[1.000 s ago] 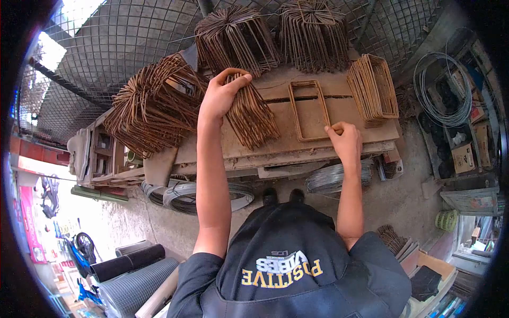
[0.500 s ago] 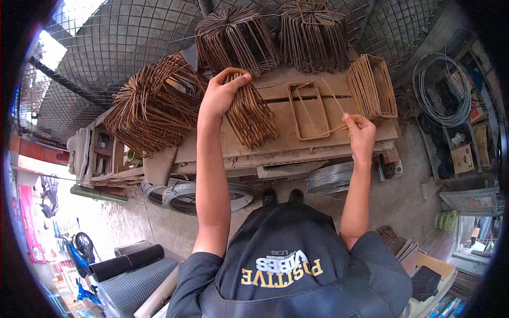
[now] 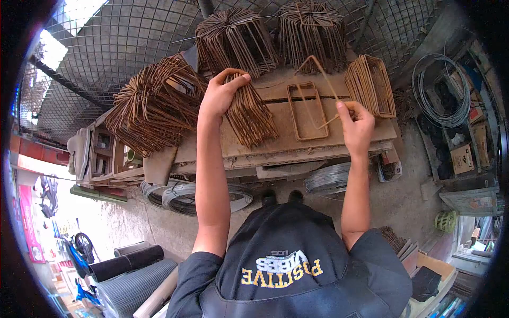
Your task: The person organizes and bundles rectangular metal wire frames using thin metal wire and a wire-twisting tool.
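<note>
My left hand [image 3: 225, 93] is closed round the top of a bundle of rusty rectangular wire frames [image 3: 253, 119], which leans on the wooden table [image 3: 212, 153]. My right hand [image 3: 356, 127] pinches a single wire frame [image 3: 330, 80] by its corner, holding it tilted above the table. Below that one, another rectangular frame [image 3: 293, 114] lies flat on the tabletop. A stack of similar frames [image 3: 366, 87] stands at the table's right end, just beyond my right hand.
Large bundles of bent wire frames stand at the left [image 3: 148, 106], back middle [image 3: 236, 40] and back right [image 3: 313, 34]. Wire coils [image 3: 328, 177] rest beneath the table's front edge. Another coil [image 3: 442, 90] hangs at the right. Mesh rolls [image 3: 138, 286] lie at lower left.
My right hand has moved slightly up, and the frame in it has risen and tilted more steeply. My left hand stays on the bundle.
</note>
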`<state>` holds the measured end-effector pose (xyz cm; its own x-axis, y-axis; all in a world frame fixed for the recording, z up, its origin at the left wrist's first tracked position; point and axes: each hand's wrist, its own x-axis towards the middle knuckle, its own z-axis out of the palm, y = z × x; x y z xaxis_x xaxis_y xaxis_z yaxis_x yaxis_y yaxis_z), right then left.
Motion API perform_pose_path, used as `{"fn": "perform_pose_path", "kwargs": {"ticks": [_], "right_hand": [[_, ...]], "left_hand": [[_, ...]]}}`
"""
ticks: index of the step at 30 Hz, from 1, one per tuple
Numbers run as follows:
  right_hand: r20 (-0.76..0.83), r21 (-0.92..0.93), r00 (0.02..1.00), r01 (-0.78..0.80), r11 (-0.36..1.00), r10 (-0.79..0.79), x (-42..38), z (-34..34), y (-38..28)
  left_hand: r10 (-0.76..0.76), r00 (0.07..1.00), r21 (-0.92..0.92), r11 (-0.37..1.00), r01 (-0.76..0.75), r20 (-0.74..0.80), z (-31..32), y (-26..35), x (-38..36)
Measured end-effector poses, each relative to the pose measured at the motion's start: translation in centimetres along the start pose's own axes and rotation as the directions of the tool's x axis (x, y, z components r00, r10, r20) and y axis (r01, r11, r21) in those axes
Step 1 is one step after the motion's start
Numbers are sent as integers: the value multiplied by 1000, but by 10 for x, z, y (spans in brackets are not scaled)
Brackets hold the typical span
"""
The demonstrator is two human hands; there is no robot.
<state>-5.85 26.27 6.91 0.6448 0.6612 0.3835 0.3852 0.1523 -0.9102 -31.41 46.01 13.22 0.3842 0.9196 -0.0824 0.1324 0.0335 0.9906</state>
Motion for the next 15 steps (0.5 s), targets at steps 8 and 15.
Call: {"fn": "perform_pose_path", "kwargs": {"ticks": [8, 15], "right_hand": [[200, -262, 980, 47, 964, 7, -3, 35, -36], [287, -312, 951, 206, 927, -115, 22, 47, -69]], "left_hand": [[24, 1000, -35, 999, -24, 11, -2, -6, 2], [-7, 1000, 2, 1000, 7, 17, 0, 2, -4]]}}
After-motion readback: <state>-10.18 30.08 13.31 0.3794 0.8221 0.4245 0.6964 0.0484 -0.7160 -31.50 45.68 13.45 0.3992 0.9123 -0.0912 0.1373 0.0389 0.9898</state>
